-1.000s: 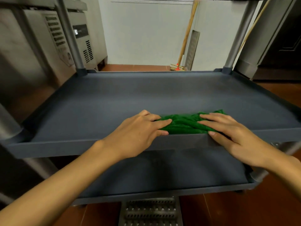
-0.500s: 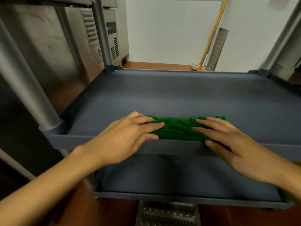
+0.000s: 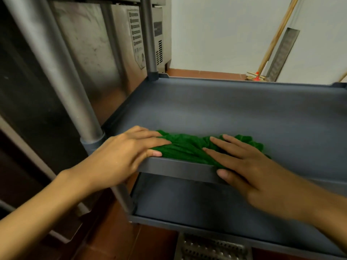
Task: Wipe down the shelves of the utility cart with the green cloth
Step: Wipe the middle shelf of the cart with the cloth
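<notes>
Cloth (image 3: 189,147) on middle shelf (image 3: 225,111) — near front rim, left corner.

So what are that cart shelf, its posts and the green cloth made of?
Shelf: probably moulded plastic, matte grey, one-piece raised rim. Post: likely metal tube, dull silvery sheen. Green cloth: soft fabric, possibly microfibre; it bunches into folds.

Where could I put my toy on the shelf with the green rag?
The middle shelf is bare from the green cloth back to its far rim, and to the right of the cloth. The lower shelf also shows bare surface. The front edge is crowded: the left hand and right hand press the cloth there, near the front-left post.
</notes>
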{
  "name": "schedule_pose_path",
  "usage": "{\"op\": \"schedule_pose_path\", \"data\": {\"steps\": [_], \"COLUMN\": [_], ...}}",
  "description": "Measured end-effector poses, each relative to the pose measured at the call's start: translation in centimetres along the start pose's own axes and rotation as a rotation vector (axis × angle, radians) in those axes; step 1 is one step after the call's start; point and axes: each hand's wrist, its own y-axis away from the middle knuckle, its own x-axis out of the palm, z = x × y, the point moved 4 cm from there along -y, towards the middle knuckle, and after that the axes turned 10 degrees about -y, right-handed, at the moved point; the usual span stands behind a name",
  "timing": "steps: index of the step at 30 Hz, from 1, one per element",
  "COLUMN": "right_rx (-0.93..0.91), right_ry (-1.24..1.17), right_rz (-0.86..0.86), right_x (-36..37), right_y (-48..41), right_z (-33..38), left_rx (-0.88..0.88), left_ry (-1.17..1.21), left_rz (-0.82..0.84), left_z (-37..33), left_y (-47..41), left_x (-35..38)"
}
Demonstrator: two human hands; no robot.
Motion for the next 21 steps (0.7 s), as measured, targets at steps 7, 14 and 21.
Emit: {"op": "schedule_pose_path", "data": {"steps": [7,14,21], "right_rx": [-0.017,-0.082,-0.113], "right_ry": [0.011,0.061,0.000], "right_rz": [0.092,0.063,0.002], "right_x": [1.2,1.8,1.3], "right_y": [-3.9,-5.9,-4.4], "right_z": [3.4,5.0,3.7], "left_rx": [-0.079,-0.162,-0.174], "left_ry": [-0.174,-0.199,-0.111], "left_rz": [-0.013,0.001,-0.095], "left_z": [2.5,3.4,1.9], "left_y": [2.5,3.3,2.6], "left_x": [-1.2,-1.1,-0.6]}}
